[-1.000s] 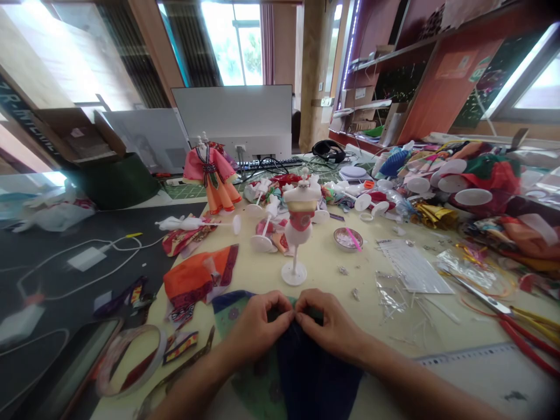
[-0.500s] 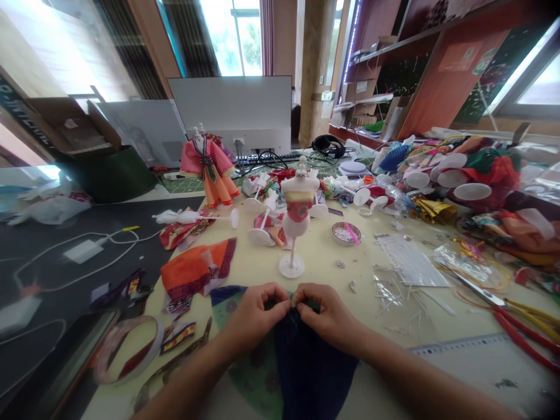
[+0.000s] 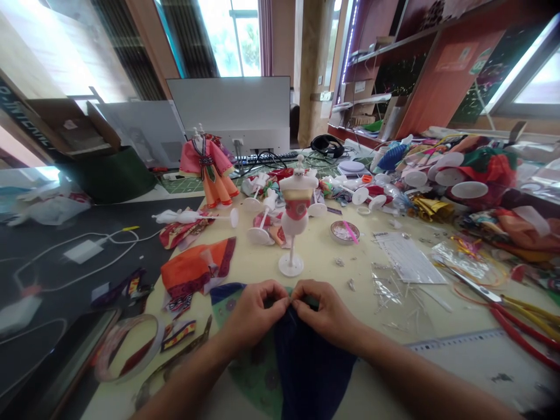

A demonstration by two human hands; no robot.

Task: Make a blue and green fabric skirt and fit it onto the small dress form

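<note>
A green and dark blue piece of fabric (image 3: 312,367) lies in front of me, its top edge raised between my hands. My left hand (image 3: 258,312) pinches that edge with thumb and forefinger. Right beside it, my right hand (image 3: 326,312) pinches the same edge, the fingertips of both hands nearly touching. What lies between the fingertips is too small to make out. Just beyond stands a small white dress form (image 3: 296,219) on a round base, with a red and cream band around its torso. Left of my hands lies an orange piece of cloth (image 3: 195,265) with a purple border.
Scissors (image 3: 490,294) with red handles and a ruler (image 3: 455,339) lie to the right. A small bowl (image 3: 339,233) with a pink stick stands behind. A tape roll (image 3: 151,350) and a phone (image 3: 65,361) lie left. A dressed doll form (image 3: 207,169) stands farther back.
My fingertips have drawn slightly closer together at the fabric's edge. The view has shifted a little; the other things on the table stay where they were.
</note>
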